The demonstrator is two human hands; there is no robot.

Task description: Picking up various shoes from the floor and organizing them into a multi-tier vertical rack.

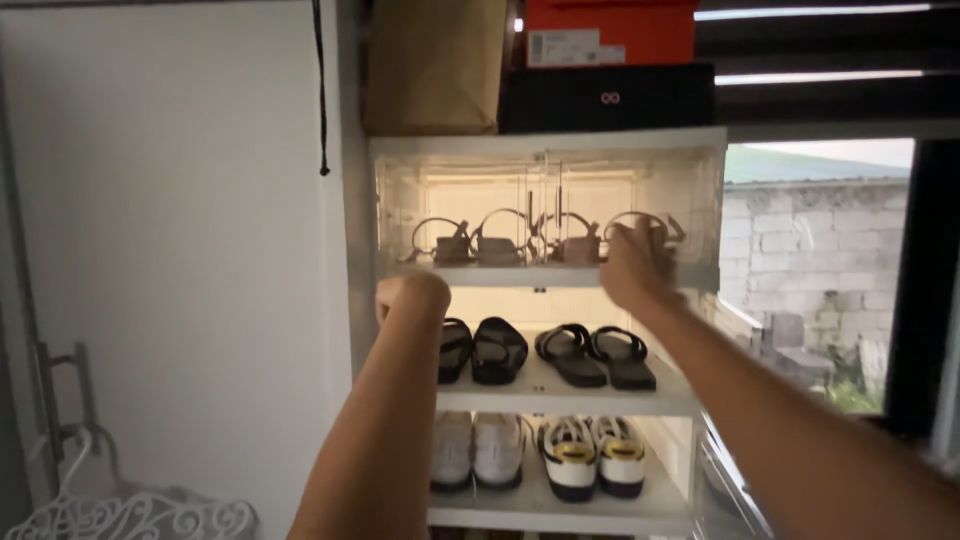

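Observation:
A white shoe cabinet (545, 142) with clear compartments stands in front of me. Its top compartment holds two pairs of strappy tan sandals (480, 242) behind a clear door. My right hand (636, 262) reaches up to that compartment and grips at the rightmost sandal (650, 226) or the door's edge; I cannot tell which. My left hand (412, 294) is curled at the left end of the ledge below the top compartment, touching the cabinet's front.
The middle shelf holds two pairs of black slides (545, 352), the lower shelf white sneakers (535, 452). A brown bag (434, 62), a black box (606, 98) and an orange box (610, 30) sit on top. A window (815, 270) is right, a white wall (170, 230) left.

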